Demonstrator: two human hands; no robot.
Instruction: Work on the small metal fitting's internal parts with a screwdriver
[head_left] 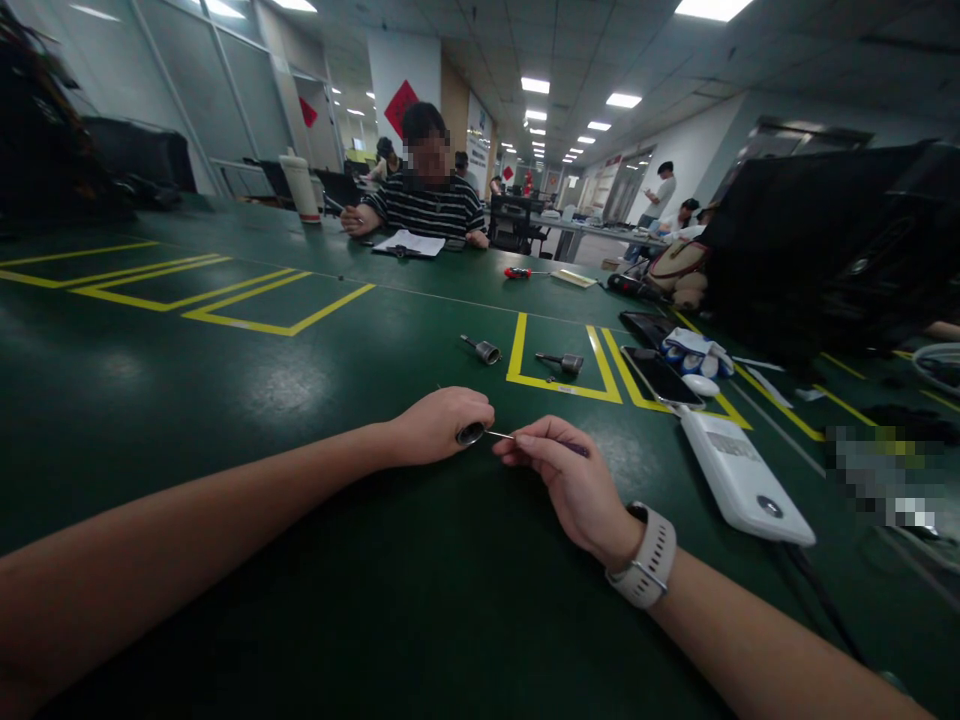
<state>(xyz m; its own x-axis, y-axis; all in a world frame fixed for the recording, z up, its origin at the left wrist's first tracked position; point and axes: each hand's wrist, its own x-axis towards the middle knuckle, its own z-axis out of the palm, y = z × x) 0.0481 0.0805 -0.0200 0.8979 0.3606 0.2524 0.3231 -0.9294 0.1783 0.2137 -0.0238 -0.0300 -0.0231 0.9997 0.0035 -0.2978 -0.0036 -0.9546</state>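
Note:
My left hand (439, 425) is closed around a hole saw (471, 434), whose round open end faces me and to the right. Its shank is mostly hidden by my fingers. In my right hand (566, 470) is a small screwdriver (576, 449) with a thin metal shaft and a dark handle, pinched between thumb and fingers. The shaft points left, and its tip is at the hole saw's rim; whether it touches I cannot tell. Beyond my hands lie a second hole saw (486, 351) and a third hole saw (570, 364), both on their sides.
Yellow tape (517, 345) marks boxes on the green table (300, 560). At right are a phone (664, 378), a white power bank (742, 480) with a cable, and gloves (696, 352). A red-handled screwdriver (517, 273) lies farther off. Opposite sits a person (427, 205) with a clipboard (409, 244).

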